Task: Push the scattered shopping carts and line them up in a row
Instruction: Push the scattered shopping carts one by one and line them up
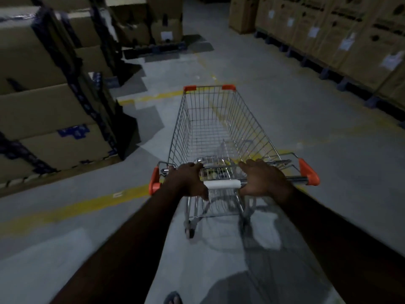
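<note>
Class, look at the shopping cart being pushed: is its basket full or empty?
Empty. Through the wire basket of the cart only the mesh bottom and grey floor show; nothing lies inside.

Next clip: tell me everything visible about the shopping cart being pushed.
The cart is a silver wire-mesh basket, empty, upright on its wheels on the grey floor, pointing away down an aisle between stacked cardboard boxes. Orange plastic caps mark its corners. Its metal handle has a white centre sleeve; the left hand and right hand grip the handle on either side of the sleeve.
</note>
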Available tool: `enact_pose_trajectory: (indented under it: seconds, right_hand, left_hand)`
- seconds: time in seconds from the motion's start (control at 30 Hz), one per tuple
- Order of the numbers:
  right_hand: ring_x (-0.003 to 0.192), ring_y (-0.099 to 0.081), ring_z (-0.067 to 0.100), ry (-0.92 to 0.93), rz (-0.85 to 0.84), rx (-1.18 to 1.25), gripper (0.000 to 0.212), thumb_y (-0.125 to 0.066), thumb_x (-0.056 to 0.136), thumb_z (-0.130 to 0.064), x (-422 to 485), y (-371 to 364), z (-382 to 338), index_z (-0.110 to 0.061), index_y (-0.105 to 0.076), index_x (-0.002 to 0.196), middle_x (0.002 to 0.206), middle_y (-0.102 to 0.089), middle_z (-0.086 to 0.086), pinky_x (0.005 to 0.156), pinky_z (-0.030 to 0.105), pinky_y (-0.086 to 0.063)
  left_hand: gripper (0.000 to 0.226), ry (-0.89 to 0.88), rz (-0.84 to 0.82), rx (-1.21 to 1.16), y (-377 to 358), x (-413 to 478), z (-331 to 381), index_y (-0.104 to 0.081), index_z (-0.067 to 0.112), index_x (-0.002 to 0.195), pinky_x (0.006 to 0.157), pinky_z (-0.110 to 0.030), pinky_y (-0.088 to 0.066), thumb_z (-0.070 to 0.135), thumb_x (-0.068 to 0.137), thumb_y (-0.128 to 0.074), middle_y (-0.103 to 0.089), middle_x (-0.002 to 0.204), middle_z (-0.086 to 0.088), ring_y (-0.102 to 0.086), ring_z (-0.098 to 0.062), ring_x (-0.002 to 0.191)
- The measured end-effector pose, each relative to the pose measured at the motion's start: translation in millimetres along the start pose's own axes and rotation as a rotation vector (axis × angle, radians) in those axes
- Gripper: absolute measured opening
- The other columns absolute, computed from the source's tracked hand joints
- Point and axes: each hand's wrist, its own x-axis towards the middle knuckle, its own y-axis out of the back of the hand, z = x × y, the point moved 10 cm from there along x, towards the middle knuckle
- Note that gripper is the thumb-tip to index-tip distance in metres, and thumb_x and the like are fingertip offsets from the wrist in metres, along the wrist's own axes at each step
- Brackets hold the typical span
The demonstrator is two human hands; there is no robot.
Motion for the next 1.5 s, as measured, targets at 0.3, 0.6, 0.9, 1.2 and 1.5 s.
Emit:
enact_pose_trajectory:
  seconds: [0.3,0.6,0.9,1.2,1.5]
  right_hand:
    - [0.142,-0.035,0.031,0.216,-0.042,-0.044,0.111,-0.071,0.07,-0.069,9.4,8.1,-25.4,-0.022,-0.024,0.159,0.155,-0.038,0.005,0.111,0.043,-0.04]
    - [0.141,-0.036,0.031,0.451,-0.034,-0.077,0.117,-0.064,0.058,-0.075,1.5,4.9,-109.4,-0.025,-0.027,0.158,0.154,-0.04,0.004,0.109,0.042,-0.04]
    - [0.144,-0.033,0.032,0.71,-0.059,-0.106,0.113,-0.063,0.063,-0.083,-25.0,-0.7,-225.7,-0.031,-0.028,0.157,0.159,-0.035,0.003,0.112,0.047,-0.038]
    - [0.149,-0.026,0.029,0.875,-0.092,-0.048,0.09,-0.038,0.081,-0.09,-61.1,-1.2,-351.2,-0.038,-0.033,0.155,0.164,-0.031,0.001,0.114,0.054,-0.029]
    - [0.147,-0.028,0.029,0.957,-0.105,-0.074,0.106,-0.025,0.067,-0.102,-76.2,-21.5,-466.7,-0.042,-0.031,0.154,0.161,-0.034,-0.001,0.109,0.054,-0.034]
  left_hand:
    - [0.11,0.212,0.068,-0.063,-9.3,-47.9,-14.0,-0.035,0.032,0.151,0.114,-0.056,-0.024,0.068,0.057,-0.079,-0.042,0.154,-0.001,-0.04,-0.026,0.139]
    - [0.11,0.446,0.142,-0.129,-28.1,-131.3,-64.8,-0.034,0.03,0.153,0.116,-0.05,-0.026,0.064,0.06,-0.081,-0.04,0.157,0.0,-0.04,-0.024,0.142]
    - [0.122,0.641,0.181,-0.191,-59.1,-232.8,-132.5,-0.023,0.034,0.158,0.12,-0.054,-0.022,0.083,0.058,-0.072,-0.028,0.164,0.004,-0.031,-0.022,0.148]
    - [0.116,0.801,0.312,-0.264,-73.7,-341.9,-200.9,-0.036,0.029,0.155,0.114,-0.052,-0.03,0.102,0.067,-0.017,-0.045,0.156,-0.002,-0.043,-0.026,0.141]
    - [0.093,1.004,0.391,-0.32,-85.3,-427.9,-274.5,-0.05,0.034,0.146,0.109,-0.046,-0.041,0.093,0.079,-0.022,-0.056,0.147,0.003,-0.053,-0.023,0.132]
